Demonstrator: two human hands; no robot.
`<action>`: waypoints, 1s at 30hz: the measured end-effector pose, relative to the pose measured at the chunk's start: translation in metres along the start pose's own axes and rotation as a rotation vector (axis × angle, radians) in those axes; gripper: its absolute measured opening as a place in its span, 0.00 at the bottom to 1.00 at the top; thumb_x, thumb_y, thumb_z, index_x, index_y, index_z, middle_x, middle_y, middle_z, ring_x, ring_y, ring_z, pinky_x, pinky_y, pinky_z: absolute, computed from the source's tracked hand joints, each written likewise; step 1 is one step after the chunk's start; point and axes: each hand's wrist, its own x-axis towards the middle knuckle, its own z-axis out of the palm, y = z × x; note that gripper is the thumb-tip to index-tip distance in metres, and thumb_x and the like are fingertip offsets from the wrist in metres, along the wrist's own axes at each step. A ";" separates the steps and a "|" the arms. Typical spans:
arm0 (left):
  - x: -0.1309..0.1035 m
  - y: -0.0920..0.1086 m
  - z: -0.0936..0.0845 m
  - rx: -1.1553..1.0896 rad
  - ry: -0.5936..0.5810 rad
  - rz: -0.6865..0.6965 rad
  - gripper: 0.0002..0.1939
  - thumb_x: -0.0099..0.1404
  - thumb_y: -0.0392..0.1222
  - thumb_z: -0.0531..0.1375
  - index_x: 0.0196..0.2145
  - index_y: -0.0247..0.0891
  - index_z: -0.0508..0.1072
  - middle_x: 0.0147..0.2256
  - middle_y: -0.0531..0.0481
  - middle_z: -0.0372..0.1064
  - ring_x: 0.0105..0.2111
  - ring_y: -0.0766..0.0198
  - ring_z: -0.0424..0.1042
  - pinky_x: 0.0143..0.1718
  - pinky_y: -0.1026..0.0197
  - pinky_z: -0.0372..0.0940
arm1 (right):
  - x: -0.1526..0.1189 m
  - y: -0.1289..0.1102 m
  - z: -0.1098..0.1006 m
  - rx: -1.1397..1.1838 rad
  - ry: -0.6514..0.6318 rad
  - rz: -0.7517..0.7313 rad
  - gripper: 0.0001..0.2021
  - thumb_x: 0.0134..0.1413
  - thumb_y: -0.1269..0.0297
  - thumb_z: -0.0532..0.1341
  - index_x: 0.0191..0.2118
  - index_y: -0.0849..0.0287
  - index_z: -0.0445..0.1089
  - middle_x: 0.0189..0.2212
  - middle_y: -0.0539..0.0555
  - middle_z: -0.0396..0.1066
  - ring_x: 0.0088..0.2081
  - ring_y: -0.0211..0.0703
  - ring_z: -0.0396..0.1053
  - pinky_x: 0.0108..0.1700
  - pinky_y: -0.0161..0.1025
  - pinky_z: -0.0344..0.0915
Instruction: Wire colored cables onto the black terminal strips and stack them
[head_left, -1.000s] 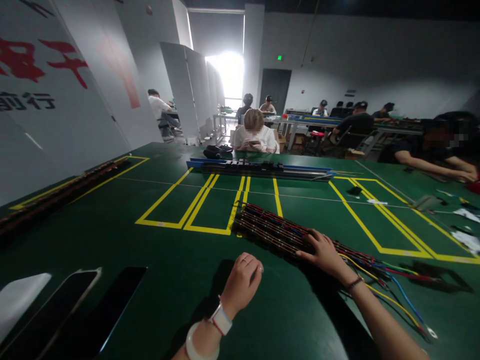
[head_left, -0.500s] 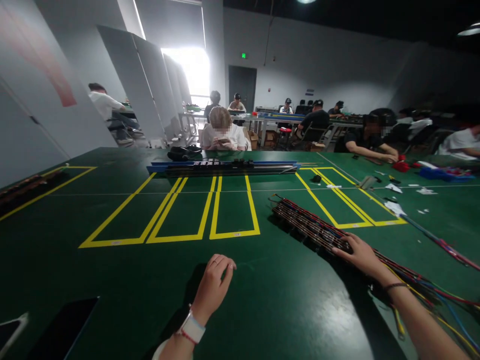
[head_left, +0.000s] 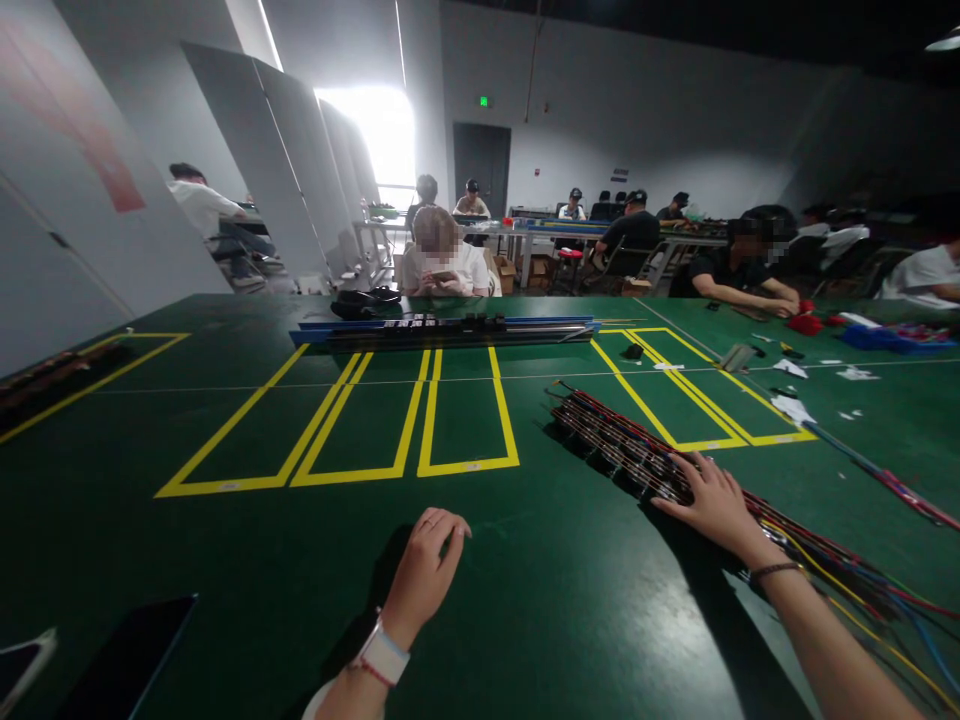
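A long bundle of wires (head_left: 615, 440), dark, red and brown strands with small dark pieces along its side, lies slantwise on the green table. My right hand (head_left: 709, 500) rests on top of it with fingers spread, palm down, not wrapped round it. Looser yellow, blue, green and red wires run from the bundle toward the lower right, partly behind my forearm. My left hand (head_left: 435, 555) lies on the table left of the bundle, apart from it. Its fingers are curled in toward the thumb, and nothing shows in them.
Yellow tape rectangles (head_left: 469, 468) mark the green tabletop (head_left: 555, 580). Blue and black rails (head_left: 450, 332) lie along the far side. Two dark flat devices, one a tablet-like slab (head_left: 131, 655), sit at lower left. Paper scraps (head_left: 791, 408) and a blue tray (head_left: 885, 338) are at right. People sit beyond.
My right hand's fingers have spread wider and shifted slightly left on the wire bundle. The bundle's far end sits slightly farther right in view. My left hand has stayed still.
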 end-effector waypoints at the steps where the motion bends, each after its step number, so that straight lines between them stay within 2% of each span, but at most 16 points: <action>1: 0.000 0.000 0.000 -0.004 -0.005 -0.002 0.12 0.68 0.41 0.49 0.33 0.39 0.70 0.36 0.48 0.68 0.39 0.61 0.68 0.42 0.53 0.67 | 0.001 0.000 0.001 0.001 -0.010 0.006 0.42 0.44 0.34 0.53 0.60 0.55 0.55 0.61 0.63 0.52 0.60 0.63 0.51 0.58 0.60 0.49; 8: 0.000 -0.001 0.001 -0.014 -0.036 -0.020 0.12 0.68 0.43 0.48 0.33 0.39 0.69 0.37 0.48 0.68 0.40 0.60 0.68 0.42 0.51 0.67 | 0.004 0.006 0.004 -0.011 -0.058 0.063 0.41 0.44 0.32 0.51 0.58 0.56 0.58 0.60 0.63 0.53 0.59 0.62 0.53 0.58 0.60 0.49; 12: 0.000 -0.001 0.000 -0.022 -0.040 -0.032 0.12 0.68 0.43 0.48 0.33 0.39 0.69 0.37 0.47 0.68 0.39 0.60 0.68 0.42 0.51 0.68 | 0.012 0.018 0.005 -0.014 -0.080 0.137 0.41 0.43 0.32 0.51 0.57 0.56 0.59 0.59 0.64 0.54 0.58 0.64 0.54 0.57 0.62 0.49; 21: 0.000 -0.001 -0.001 -0.016 -0.046 -0.033 0.13 0.67 0.44 0.47 0.34 0.39 0.70 0.37 0.47 0.68 0.40 0.59 0.69 0.42 0.51 0.67 | 0.034 0.078 0.003 -0.004 -0.134 0.309 0.40 0.41 0.30 0.51 0.48 0.61 0.65 0.55 0.66 0.58 0.55 0.63 0.57 0.53 0.58 0.54; 25: 0.001 -0.001 -0.001 0.009 -0.041 -0.004 0.14 0.68 0.44 0.46 0.35 0.39 0.70 0.36 0.47 0.68 0.39 0.58 0.68 0.42 0.50 0.67 | 0.037 0.106 -0.003 0.015 -0.174 0.363 0.37 0.43 0.31 0.51 0.43 0.62 0.68 0.53 0.69 0.59 0.53 0.63 0.58 0.50 0.54 0.55; 30: 0.001 -0.003 0.000 0.010 -0.039 -0.002 0.14 0.67 0.45 0.47 0.34 0.39 0.70 0.36 0.47 0.68 0.39 0.58 0.68 0.42 0.50 0.67 | 0.036 0.128 -0.007 0.020 -0.165 0.469 0.37 0.44 0.32 0.51 0.46 0.64 0.66 0.54 0.72 0.58 0.54 0.65 0.57 0.50 0.55 0.52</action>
